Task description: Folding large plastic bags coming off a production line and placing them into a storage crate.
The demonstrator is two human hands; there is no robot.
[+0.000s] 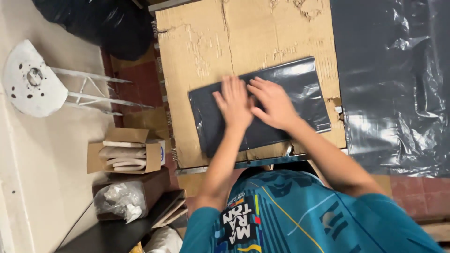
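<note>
Pressing and smoothing, judging by the pose: both palms down on a folded dark grey plastic bag (300,89), laid flat on a worn cardboard sheet (206,47) covering the bench.

Left hand (234,105) flat on the bag's middle, fingers (229,86) stretched out and slightly spread, closed on nothing, only bearing down. Right hand (274,105) just beside it and touching it, partly overlapping at the knuckles, fingers likewise extended and flat, with no grip on anything.

Beneath and beyond the fingertips: the bag's far edge, slightly raised and glossy. To the outer side of the right hand's fingers: the bag's free end, wrinkled and not yet pressed. To the outer side of the left hand's fingers: the bag's other short edge, lying closer to the cardboard.

Well apart from the right hand's fingers: a large crumpled grey plastic sheet (393,84). Well apart from the left hand's fingers, down on the floor: a white stool (33,84) and an open cardboard box (96,159).

Probably mid-flattening. For a next move: firm, even pressure swept outward from the middle toward the wrinkled end, without dragging the slippery film across the cardboard.
</note>
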